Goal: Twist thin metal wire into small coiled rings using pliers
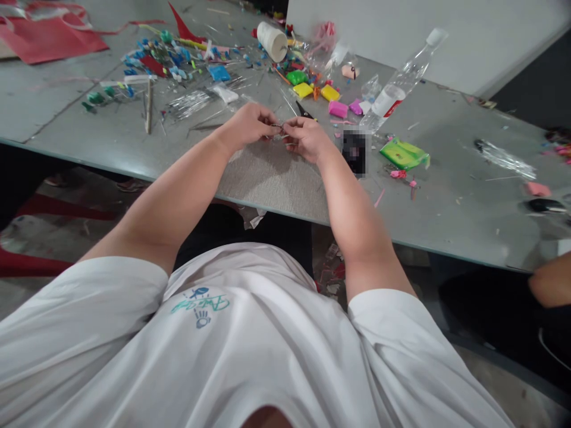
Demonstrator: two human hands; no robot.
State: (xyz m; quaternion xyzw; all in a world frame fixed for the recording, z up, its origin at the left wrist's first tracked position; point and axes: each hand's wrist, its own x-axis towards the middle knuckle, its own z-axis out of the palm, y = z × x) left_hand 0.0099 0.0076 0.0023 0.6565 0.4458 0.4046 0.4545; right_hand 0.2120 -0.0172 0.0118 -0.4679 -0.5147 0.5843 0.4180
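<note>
My left hand (253, 126) and my right hand (304, 137) meet above the table near its front edge, fingertips pinched close together. Between them is a small, thin, dark and silvery piece (280, 129), too small to name. Both hands are closed on it. Just beyond my right hand lies a black-handled tool (305, 111), partly hidden by the fingers. Past my left hand, a bundle of thin silvery wires (190, 104) is spread out beside a small white packet (224, 93).
A clear plastic bottle (395, 89) stands right of my hands, near a green packet (404, 153) and a pixelated dark item (354, 153). Yellow clay packs (330, 93), a white spool (272, 41) and many blue bits (156, 56) lie behind. Another person's arm (553, 282) shows at right.
</note>
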